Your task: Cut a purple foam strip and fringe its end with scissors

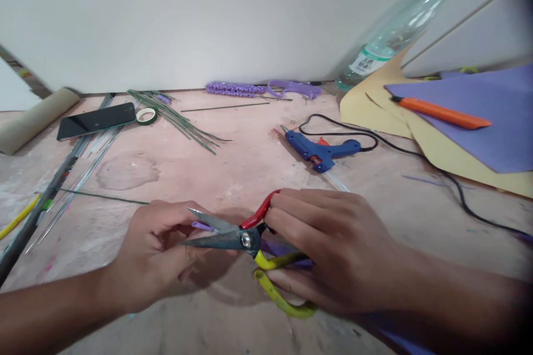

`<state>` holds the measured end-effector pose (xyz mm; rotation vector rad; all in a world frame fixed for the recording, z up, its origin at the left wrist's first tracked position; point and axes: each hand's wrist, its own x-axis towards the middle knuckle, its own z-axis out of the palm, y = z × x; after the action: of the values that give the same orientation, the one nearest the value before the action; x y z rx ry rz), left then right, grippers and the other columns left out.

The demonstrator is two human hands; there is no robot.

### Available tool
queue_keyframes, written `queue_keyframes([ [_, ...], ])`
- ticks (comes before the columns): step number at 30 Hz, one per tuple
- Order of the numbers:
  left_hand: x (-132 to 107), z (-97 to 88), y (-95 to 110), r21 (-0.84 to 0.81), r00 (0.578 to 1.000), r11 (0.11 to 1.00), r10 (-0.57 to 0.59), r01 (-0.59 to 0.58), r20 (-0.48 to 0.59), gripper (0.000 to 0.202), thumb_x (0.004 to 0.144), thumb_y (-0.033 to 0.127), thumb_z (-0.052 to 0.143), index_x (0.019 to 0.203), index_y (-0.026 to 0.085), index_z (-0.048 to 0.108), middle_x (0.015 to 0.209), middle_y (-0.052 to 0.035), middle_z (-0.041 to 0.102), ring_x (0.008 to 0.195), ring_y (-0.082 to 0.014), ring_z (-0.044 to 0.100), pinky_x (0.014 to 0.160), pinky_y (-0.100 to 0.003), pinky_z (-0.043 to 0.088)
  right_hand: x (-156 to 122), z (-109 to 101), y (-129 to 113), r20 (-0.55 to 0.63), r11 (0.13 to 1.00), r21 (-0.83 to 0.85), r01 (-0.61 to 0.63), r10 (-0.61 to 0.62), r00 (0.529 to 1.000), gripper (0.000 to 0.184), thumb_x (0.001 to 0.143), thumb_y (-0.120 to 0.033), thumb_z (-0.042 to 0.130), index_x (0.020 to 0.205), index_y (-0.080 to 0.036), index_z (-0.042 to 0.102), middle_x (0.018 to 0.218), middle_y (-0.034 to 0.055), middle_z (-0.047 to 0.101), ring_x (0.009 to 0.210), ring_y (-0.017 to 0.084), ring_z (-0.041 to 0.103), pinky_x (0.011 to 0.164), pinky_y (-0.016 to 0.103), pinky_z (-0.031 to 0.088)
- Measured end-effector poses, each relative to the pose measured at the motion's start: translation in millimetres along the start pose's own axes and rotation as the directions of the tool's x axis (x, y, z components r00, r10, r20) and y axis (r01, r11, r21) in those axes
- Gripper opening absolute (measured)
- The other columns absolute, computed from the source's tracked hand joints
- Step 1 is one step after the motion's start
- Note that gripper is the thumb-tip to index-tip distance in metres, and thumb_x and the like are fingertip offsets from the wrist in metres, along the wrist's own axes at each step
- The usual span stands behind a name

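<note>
My right hand (333,244) grips scissors (245,239) with red and yellow handles. Their blades are apart and point left, over the fingers of my left hand (162,249). Pinched in the left hand is a small purple strip (202,226), its end showing between the blades; I cannot tell whether the blades touch it. A thin green wire stem (108,196) runs out leftward from behind the left hand. More purple material (281,250) shows beneath the right hand and the handles, mostly hidden.
A blue glue gun (320,150) lies ahead with its black cord trailing right. Green wire stems (179,119), tape (146,116), a phone (97,121) and a purple flower spike (235,89) lie farther back. An orange cutter (445,112) rests on purple sheet (499,144), near a bottle (395,33).
</note>
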<state>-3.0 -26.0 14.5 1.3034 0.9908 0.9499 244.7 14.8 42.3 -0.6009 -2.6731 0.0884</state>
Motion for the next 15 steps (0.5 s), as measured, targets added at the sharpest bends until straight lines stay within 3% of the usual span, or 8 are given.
queue_keyframes([
  [5, -1.5, -2.1, -0.8, 0.034, 0.999, 0.999, 0.02, -0.021, 0.038, 0.022, 0.093, 0.043, 0.074, 0.093, 0.025, 0.086, 0.071, -0.007, 0.077, 0.043, -0.0095, 0.052, 0.038, -0.017, 0.039, 0.9, -1.6, -2.1, 0.022, 1.0, 0.0, -0.027, 0.027, 0.999, 0.028, 0.104, -0.033, 0.047, 0.087, -0.017, 0.062, 0.075, 0.0035, 0.06, 0.065, 0.017, 0.048, 0.06, 0.03, 0.034],
  [11, -0.4, -4.1, -0.8, 0.066, 0.992, 0.992, 0.1, -0.104, 0.072, 0.021, 0.097, 0.039, 0.07, 0.094, 0.024, 0.085, 0.072, -0.0047, 0.078, 0.043, -0.0071, 0.05, 0.039, -0.016, 0.035, -0.2, -0.7, -2.1, 0.015, 0.999, -0.02, -0.041, 0.041, 0.999, 0.021, 0.101, -0.029, 0.05, 0.087, -0.018, 0.06, 0.074, 0.0022, 0.061, 0.062, 0.016, 0.046, 0.058, 0.031, 0.032],
  [15, -2.2, -4.7, -0.4, 0.032, 0.994, 0.996, 0.079, -0.081, 0.078, 0.026, 0.098, 0.042, 0.069, 0.096, 0.021, 0.085, 0.075, -0.0075, 0.078, 0.044, -0.0076, 0.049, 0.039, -0.017, 0.035, -1.2, 0.2, -1.4, -0.026, 0.999, -0.034, -0.016, 0.015, 1.0, 0.021, 0.103, -0.028, 0.05, 0.086, -0.018, 0.059, 0.071, 0.0012, 0.058, 0.06, 0.015, 0.044, 0.056, 0.031, 0.03],
])
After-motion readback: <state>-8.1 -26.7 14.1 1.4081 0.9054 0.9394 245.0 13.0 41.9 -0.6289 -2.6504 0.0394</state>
